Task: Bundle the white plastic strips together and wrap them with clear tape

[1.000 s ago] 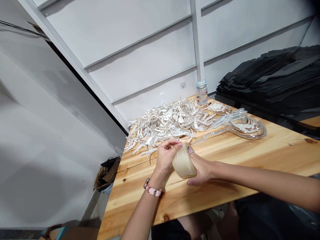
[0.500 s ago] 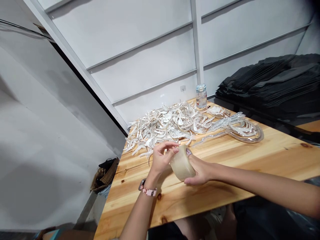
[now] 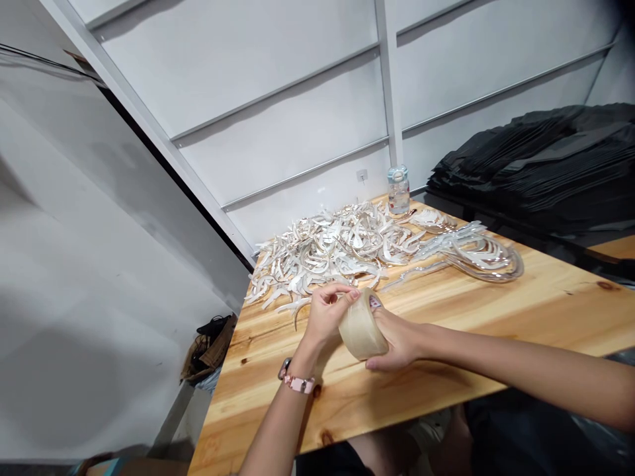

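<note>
Above the wooden table (image 3: 496, 317), my right hand (image 3: 397, 337) grips the tape roll (image 3: 361, 325) on edge while my left hand (image 3: 327, 314) pinches at its top rim.

So the tape roll (image 3: 362, 328) sits on its edge on the wooden table (image 3: 496, 330), near the front edge, squeezed between the left hand (image 3: 327, 314) and the right hand (image 3: 397, 337). Right behind them there's a heap of curved strips (image 3: 337, 251) spreading toward the wall. A bundle of clear hoops (image 3: 481, 254) lies to its right, a small bottle (image 3: 398, 190) behind it by the wall. A stack of sheets (image 3: 540, 172) lies off to the right of the bottle.
</note>
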Motion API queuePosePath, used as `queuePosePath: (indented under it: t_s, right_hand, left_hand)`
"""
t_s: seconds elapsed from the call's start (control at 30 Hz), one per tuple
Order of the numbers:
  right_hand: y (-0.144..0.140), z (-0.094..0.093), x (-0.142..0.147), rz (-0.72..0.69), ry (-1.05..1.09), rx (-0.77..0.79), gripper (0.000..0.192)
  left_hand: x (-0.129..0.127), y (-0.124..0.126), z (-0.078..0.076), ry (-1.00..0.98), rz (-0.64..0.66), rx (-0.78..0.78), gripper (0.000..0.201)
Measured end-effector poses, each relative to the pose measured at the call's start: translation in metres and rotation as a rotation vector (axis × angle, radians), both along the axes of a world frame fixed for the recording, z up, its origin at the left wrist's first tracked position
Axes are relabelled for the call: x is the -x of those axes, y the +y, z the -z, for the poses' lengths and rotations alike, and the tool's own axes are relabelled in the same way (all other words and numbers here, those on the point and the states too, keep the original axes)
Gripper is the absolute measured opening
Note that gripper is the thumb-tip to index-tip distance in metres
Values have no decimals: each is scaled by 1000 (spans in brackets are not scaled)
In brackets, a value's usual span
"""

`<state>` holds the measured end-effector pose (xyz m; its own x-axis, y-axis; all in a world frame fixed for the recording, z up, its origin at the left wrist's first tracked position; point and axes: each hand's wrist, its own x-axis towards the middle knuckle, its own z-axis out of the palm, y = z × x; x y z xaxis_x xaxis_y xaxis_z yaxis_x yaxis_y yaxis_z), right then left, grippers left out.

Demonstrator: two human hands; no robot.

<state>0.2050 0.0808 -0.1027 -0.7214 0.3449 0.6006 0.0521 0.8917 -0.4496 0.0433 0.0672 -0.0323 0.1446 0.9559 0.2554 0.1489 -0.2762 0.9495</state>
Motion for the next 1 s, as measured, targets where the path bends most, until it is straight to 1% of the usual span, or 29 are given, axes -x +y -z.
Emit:
queuePosePath:
  t_s: [0.07,0.17,0.2,0.27,0.37,0.5,0.6,0.7,0.77,0.87,0.93,1.0]
  right_hand:
    - [-1,-1,0,-16,15,-22,42]
    - [-4,-3,0,-62,53,-81,44]
    - [-5,-3,0,-68,63,-99,44]
    - [-7,-2,0,-63,86,-130,44]
    - [-8,0,0,-59,149,-192,43]
    - [-8,2,2,-67,225,-268,45]
    - [-6,6,2,-77,224,-272,45]
    - [-2,13,1,-103,191,-267,43]
    - [0,18,1,-119,164,-264,46]
    - [3,20,3,-117,156,-262,53]
    - [3,19,6,-128,168,-298,52]
    - [3,15,10,-146,157,-350,48]
  left_hand:
    - [-1,-1,1,-58,71,34,18]
    - [-4,-3,4,-222,221,180,50]
    - [-6,-3,6,-273,258,233,55]
    - [-9,-5,9,-326,302,325,51]
    - [-13,-6,12,-349,290,419,40]
    - [-14,-7,13,-398,273,497,35]
    - [-17,-9,14,-391,274,467,35]
    - [-21,-10,15,-377,229,399,35]
    - [-22,-9,17,-414,193,384,38]
    - [-23,-4,22,-548,154,417,49]
    - [-22,1,27,-612,139,458,56]
    - [-22,6,32,-637,121,470,57]
